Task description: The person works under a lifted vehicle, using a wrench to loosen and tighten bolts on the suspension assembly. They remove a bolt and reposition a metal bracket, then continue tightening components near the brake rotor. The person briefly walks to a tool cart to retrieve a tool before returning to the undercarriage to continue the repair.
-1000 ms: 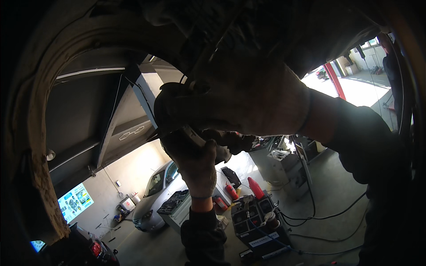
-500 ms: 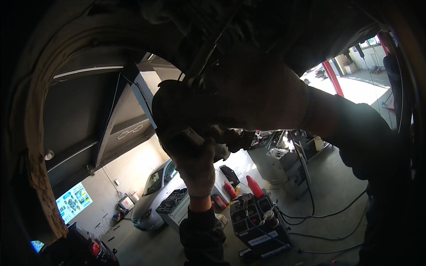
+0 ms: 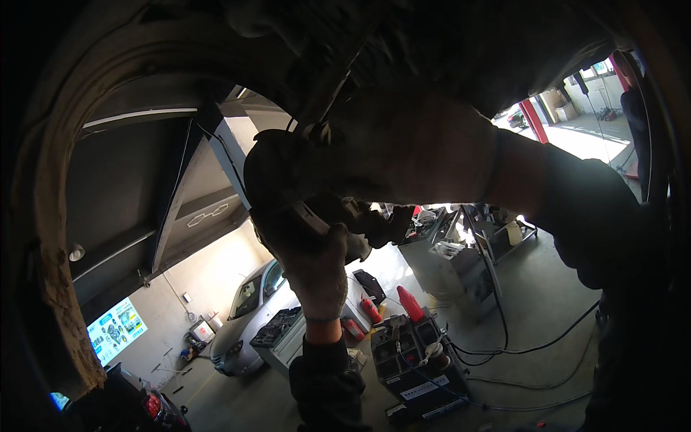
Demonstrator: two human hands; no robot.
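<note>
I look up into a car's wheel arch point(image 3: 50, 237), which is mostly in shadow. My left hand point(image 3: 317, 270), in a light glove, reaches up from below and closes around the lower edge of a dark rounded metal part point(image 3: 277, 173) with a pale metal strip point(image 3: 308, 214) on it. My right hand point(image 3: 417, 151), also gloved, comes in from the right on a dark sleeve and lies against the same assembly higher up. Its fingers are lost in the shadow. A thin cable or hose point(image 3: 327, 93) runs up from the part into the dark underside.
Beyond the hands lies a workshop floor with a tool cart point(image 3: 414, 360) full of tools, a grey machine point(image 3: 446, 270), black hoses point(image 3: 533, 349) and a silver car point(image 3: 245, 317). A lit screen point(image 3: 115, 327) hangs on the left wall. A red lift post point(image 3: 533, 119) stands by the bright doorway.
Both hands and the dark part have shifted only slightly; the left hand's grip looks the same.
</note>
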